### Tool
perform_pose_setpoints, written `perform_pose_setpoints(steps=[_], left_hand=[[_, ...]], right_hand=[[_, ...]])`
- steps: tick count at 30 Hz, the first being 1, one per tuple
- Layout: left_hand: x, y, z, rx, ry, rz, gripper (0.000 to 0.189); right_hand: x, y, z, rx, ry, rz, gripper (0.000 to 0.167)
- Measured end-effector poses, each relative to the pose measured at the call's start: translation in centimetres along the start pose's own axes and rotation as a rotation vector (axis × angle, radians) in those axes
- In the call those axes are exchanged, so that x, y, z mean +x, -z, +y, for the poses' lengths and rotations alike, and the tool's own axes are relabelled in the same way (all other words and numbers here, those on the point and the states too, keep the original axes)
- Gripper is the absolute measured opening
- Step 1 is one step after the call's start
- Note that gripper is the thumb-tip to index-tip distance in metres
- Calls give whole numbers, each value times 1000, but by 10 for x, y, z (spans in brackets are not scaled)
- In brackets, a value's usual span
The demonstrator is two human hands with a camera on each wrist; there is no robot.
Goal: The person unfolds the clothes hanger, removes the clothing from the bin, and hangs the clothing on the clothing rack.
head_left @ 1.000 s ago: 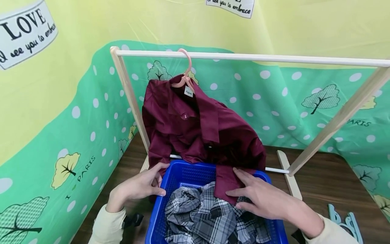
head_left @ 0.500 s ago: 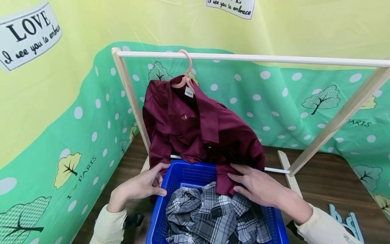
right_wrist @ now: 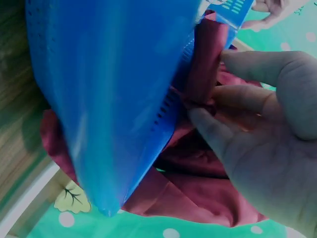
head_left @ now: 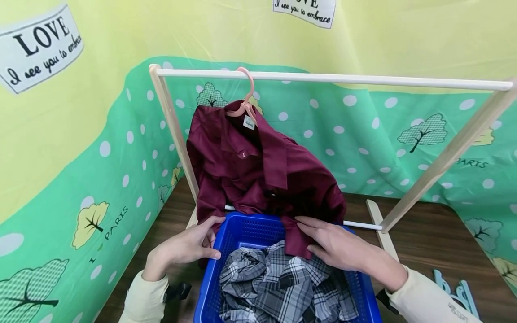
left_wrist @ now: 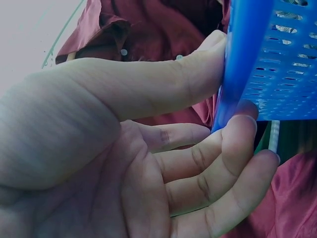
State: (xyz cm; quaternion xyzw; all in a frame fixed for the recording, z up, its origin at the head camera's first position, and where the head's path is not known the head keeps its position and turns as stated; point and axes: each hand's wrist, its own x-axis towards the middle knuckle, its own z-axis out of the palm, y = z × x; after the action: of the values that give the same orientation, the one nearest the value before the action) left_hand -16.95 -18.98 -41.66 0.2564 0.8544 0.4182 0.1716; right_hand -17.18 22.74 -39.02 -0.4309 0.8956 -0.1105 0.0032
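A maroon shirt (head_left: 238,157) hangs on a pink hanger (head_left: 246,98), and one of its cuffs (head_left: 297,240) drapes over the far rim of a blue basket (head_left: 212,269). My right hand (head_left: 335,244) pinches that cuff at the rim; the right wrist view shows the cuff (right_wrist: 205,57) between thumb and fingers. On the basket's left side, my left hand (head_left: 183,244) grips the rim. The left wrist view has its thumb (left_wrist: 173,82) against the rim and its fingers curled below. Crumpled grey plaid cloth (head_left: 278,287) lies inside the basket.
The hanger hooks over the white bar (head_left: 323,77) of a wooden rack (head_left: 448,157). Light blue clips or hangers (head_left: 464,296) lie on the dark wood surface (head_left: 440,242) at right. A patterned cloth wall (head_left: 133,188) stands behind and at left.
My right hand has shifted left and away from me, drawing the cuff slightly back toward the far rim. The left hand has stayed on the basket's rim.
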Motion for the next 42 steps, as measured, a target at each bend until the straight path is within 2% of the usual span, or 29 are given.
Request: perform_pose_setpoints(steps=[6,13,16,22,26,28,31,36,39,42], left_hand=[[0,-1,-1,0,-7,-2,82],[0,-1,-3,19,-23,13,82],[0,-1,-3,28,-23,15,82],[1,-1,-2,16,-16,3,82],[0,-1,-2,18,-11,3,81],[0,-1,-2,20,-10,5,81],[1,-1,-1,22,-6,5,81],[0,-1,-1,20,-2,6,81],[0,-1,0,20,-5,7,81],[0,-1,0,18,-5,9,81]], right_hand=[[14,4,-3,104,-50,29,57],[47,6,-19,60,-101,-7,78],[65,-7,-21,72,-131,8,85],[91,-39,-15,204,-279,17,107],[99,-47,-9,274,-335,-48,107],[98,-45,-8,281,-320,-77,102],[92,-34,-13,254,-282,-77,92],[77,-18,-34,87,-215,-51,79],[70,-18,-46,-36,-143,-53,78],[66,-20,-54,-102,-83,-60,79]])
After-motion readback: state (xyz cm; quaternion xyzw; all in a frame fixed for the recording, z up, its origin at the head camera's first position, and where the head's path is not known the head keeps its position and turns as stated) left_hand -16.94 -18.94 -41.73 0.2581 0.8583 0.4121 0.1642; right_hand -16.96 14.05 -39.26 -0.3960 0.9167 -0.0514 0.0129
